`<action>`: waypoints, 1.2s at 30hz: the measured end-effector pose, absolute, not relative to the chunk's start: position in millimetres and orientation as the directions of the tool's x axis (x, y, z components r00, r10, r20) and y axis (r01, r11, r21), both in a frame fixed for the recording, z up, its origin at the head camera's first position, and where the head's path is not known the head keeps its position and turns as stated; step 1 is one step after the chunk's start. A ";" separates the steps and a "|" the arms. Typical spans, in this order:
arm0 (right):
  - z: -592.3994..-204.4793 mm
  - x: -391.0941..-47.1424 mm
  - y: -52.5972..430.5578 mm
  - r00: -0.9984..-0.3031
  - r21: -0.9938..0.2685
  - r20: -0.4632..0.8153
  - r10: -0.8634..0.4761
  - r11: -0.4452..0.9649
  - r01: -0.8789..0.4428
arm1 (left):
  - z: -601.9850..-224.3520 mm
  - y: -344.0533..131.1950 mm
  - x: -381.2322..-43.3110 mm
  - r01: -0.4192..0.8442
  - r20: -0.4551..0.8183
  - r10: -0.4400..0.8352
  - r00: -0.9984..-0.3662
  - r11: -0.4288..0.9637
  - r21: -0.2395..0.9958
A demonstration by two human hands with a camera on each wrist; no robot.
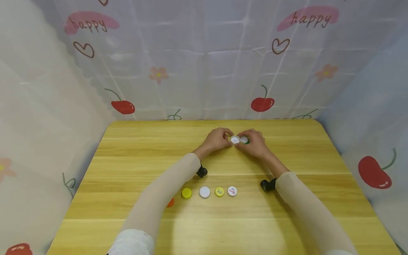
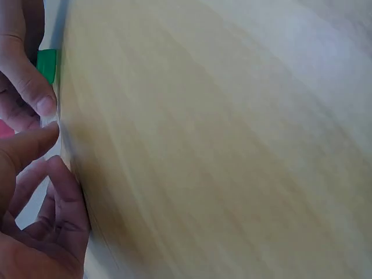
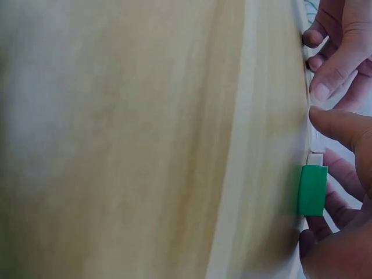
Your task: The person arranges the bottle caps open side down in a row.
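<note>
Near the back edge of the table, my left hand (image 1: 218, 139) and my right hand (image 1: 254, 143) meet around a white bottle cap (image 1: 235, 140). Thumb and fingers of each hand pinch its rim from either side, and its pale hollow side faces up. A green bottle cap (image 1: 247, 141) with a whitish inside sits right beside it, within the curve of my right hand. The right wrist view shows this green cap (image 3: 313, 190) from the side, close to the tabletop, between thumb and fingers. In the left wrist view the white cap is mostly hidden by the fingertips.
Closer to me on the wooden table (image 1: 127, 170) lies a row of caps: orange (image 1: 170, 203), partly behind my left sleeve, yellow (image 1: 186, 193), white (image 1: 205, 192), printed yellow (image 1: 219, 192) and printed white (image 1: 232, 191). Patterned curtains (image 1: 204, 63) enclose the back and sides.
</note>
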State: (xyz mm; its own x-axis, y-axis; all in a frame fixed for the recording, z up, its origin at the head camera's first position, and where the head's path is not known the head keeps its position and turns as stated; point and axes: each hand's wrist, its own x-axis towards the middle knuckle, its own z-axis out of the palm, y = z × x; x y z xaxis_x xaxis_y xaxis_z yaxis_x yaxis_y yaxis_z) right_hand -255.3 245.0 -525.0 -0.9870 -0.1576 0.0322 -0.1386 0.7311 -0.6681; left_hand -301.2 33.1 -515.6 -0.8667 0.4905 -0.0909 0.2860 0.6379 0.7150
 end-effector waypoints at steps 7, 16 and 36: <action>-524.5 -256.9 244.4 -0.990 -0.690 0.029 -0.138 0.713 -0.120 | -513.5 32.1 -300.3 0.283 -0.099 0.479 -0.872 0.660 0.696; -523.3 -256.2 240.9 -0.954 -0.670 0.173 -0.244 0.681 -0.295 | -514.9 10.7 -299.7 0.352 -0.026 0.585 -0.811 0.522 0.777; -500.9 -155.9 209.5 -0.839 -0.763 0.444 -0.315 0.357 -0.538 | -495.6 -50.7 -186.9 0.372 0.213 0.566 -0.796 0.180 0.911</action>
